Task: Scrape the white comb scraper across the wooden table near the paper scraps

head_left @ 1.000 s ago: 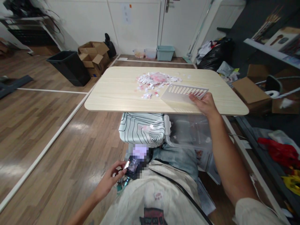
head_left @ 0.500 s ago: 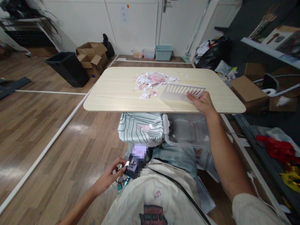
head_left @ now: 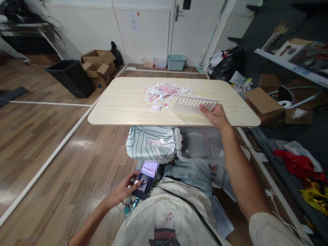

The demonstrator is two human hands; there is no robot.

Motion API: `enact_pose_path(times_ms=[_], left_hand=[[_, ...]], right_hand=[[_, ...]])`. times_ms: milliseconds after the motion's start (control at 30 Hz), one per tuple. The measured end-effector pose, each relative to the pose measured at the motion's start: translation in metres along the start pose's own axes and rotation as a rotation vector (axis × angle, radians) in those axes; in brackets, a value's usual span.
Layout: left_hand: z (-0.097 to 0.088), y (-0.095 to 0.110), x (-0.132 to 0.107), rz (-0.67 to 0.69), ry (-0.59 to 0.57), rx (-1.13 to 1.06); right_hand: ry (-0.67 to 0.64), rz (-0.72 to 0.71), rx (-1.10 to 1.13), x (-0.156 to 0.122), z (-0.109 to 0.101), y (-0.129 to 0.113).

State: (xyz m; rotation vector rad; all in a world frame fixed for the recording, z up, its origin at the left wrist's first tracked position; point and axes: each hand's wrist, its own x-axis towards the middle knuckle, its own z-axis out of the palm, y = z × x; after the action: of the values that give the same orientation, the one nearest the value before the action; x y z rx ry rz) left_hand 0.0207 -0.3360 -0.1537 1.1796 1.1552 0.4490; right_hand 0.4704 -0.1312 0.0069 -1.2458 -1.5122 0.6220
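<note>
My right hand [head_left: 216, 115] grips the right end of a flat pale grey slotted plastic panel [head_left: 183, 108], thumb on top. The panel leans over the light wood tabletop [head_left: 120, 106], its lower edge close to the surface. Left of it is a heap of white and pink paper scraps [head_left: 164, 90], with smaller bits strewn nearer me. Low by my lap, my left hand [head_left: 127, 188] is closed around the left edge of a smartphone [head_left: 144, 182] with a lit screen, the thumb lying over the screen. Part of the phone is pixelated.
Below the table's near edge are a white cushion with black lines [head_left: 151, 145] and a clear plastic bin [head_left: 200, 145]. A black waste bin [head_left: 71, 80] and cardboard boxes [head_left: 99, 66] stand left. Another open carton [head_left: 266, 100] lies right, under a shelf [head_left: 292, 65].
My left thumb has moved from the phone's edge further over its screen. The whole view has shifted slightly; my right hand and the panel keep about the same place on the table.
</note>
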Motion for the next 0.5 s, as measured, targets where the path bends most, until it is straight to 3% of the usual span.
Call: enact_pose_path(times_ms=[233, 500], left_hand=[[0.001, 0.001, 0.004, 0.027, 0.04, 0.005], [0.018, 0.007, 0.002, 0.04, 0.07, -0.014]], right_hand=[[-0.01, 0.0, 0.009, -0.001, 0.001, -0.003], [-0.007, 0.006, 0.016, 0.0, 0.001, -0.003]])
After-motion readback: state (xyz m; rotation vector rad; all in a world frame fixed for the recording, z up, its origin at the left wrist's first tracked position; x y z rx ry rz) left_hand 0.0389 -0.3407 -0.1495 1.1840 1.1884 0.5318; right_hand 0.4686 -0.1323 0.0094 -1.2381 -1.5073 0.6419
